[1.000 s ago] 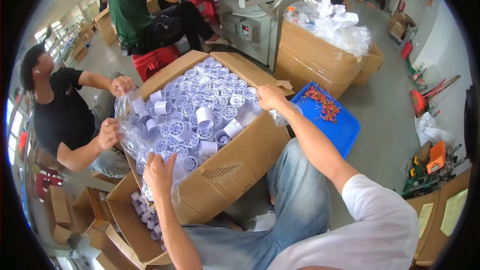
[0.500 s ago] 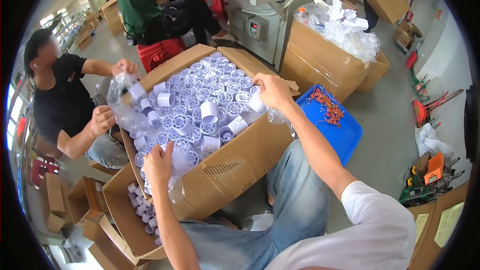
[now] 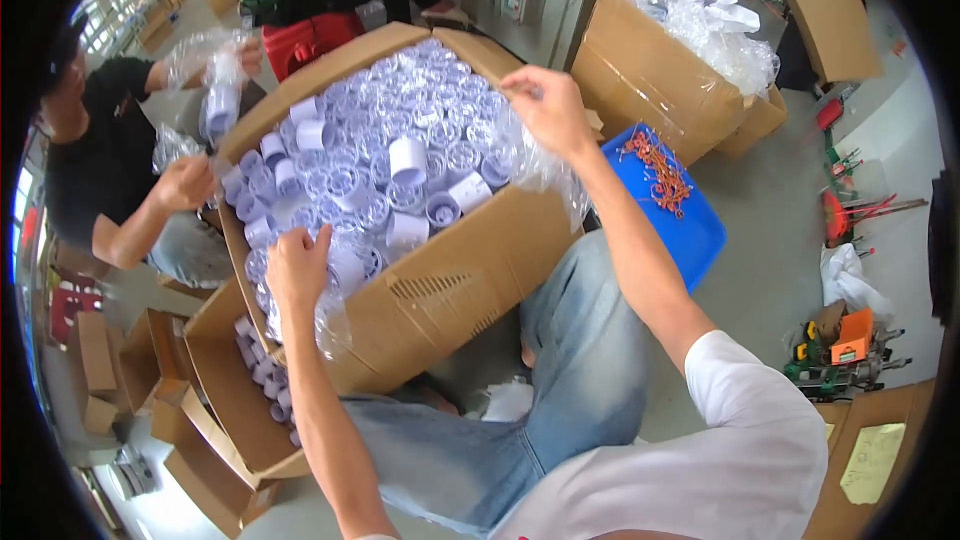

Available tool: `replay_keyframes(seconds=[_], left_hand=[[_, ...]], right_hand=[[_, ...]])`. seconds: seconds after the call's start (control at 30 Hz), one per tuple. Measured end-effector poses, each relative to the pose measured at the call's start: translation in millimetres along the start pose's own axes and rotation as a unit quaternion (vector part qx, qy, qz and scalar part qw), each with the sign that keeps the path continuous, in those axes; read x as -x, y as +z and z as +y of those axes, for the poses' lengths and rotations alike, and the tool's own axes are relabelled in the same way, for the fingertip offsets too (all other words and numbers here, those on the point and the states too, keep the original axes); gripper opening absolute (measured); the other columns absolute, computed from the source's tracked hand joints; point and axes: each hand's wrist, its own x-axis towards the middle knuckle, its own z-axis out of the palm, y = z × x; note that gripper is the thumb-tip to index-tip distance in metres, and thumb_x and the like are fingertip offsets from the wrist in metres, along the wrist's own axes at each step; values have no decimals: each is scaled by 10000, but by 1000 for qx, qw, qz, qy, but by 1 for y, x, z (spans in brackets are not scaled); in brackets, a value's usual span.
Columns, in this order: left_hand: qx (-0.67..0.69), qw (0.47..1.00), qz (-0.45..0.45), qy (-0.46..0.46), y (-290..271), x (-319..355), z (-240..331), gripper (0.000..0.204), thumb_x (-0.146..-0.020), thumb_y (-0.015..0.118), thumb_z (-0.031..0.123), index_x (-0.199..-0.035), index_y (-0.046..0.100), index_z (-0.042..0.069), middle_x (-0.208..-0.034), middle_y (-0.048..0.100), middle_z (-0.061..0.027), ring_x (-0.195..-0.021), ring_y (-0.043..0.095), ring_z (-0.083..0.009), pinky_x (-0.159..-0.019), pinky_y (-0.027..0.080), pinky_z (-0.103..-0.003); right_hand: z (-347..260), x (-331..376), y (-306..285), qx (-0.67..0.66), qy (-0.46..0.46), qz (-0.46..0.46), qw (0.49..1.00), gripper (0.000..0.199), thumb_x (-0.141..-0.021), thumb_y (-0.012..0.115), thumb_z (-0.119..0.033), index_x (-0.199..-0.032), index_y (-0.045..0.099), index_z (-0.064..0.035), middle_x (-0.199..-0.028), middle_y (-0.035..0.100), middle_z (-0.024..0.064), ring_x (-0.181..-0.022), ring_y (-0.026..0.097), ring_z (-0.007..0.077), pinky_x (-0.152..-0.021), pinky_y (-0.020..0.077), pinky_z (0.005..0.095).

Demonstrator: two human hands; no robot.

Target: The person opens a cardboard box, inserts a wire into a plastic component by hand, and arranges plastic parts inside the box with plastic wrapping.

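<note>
A big cardboard box (image 3: 460, 280) stands in front of my knees, lined with a clear plastic bag (image 3: 545, 165) and filled with several white round plastic parts (image 3: 400, 165). My left hand (image 3: 297, 265) rests on the near left rim, fingers down on the bag and the parts. My right hand (image 3: 545, 110) grips the bag's edge at the far right rim. Across the box a person in a black shirt (image 3: 100, 160) holds the bag's far left side with both hands.
A smaller open carton (image 3: 225, 390) with white parts sits at lower left. A blue tray (image 3: 690, 215) with orange pieces lies right of the box. Another carton (image 3: 650, 80) full of plastic bags stands behind. A red crate (image 3: 310, 40) and tools (image 3: 840, 350) are on the floor.
The person across has lifted one hand higher with the bag's plastic. My hands stay on the box rims; the view has shifted closer.
</note>
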Motion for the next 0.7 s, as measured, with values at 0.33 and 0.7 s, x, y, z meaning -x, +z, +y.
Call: replay_keyframes(seconds=[0.33,0.7], left_hand=[[75,987,-138,24,-3,6,-22,550,-716,802,392,-1063,583,26,-980,628,-183,-915,591,-329,-804,474,-407],[55,976,-210,28,-15,11,-57,445,-665,802,198,-1021,669,-33,-937,687,-221,-884,670,-314,-807,504,-373]], right_hand=[[65,-24,-22,279,40,-140,949,347,-701,707,-80,-1047,699,-55,-853,697,170,-842,673,274,-751,518,382],[86,-11,11,275,97,-212,933,108,-698,675,-89,-778,740,-59,-793,688,187,-794,680,318,-721,521,411]])
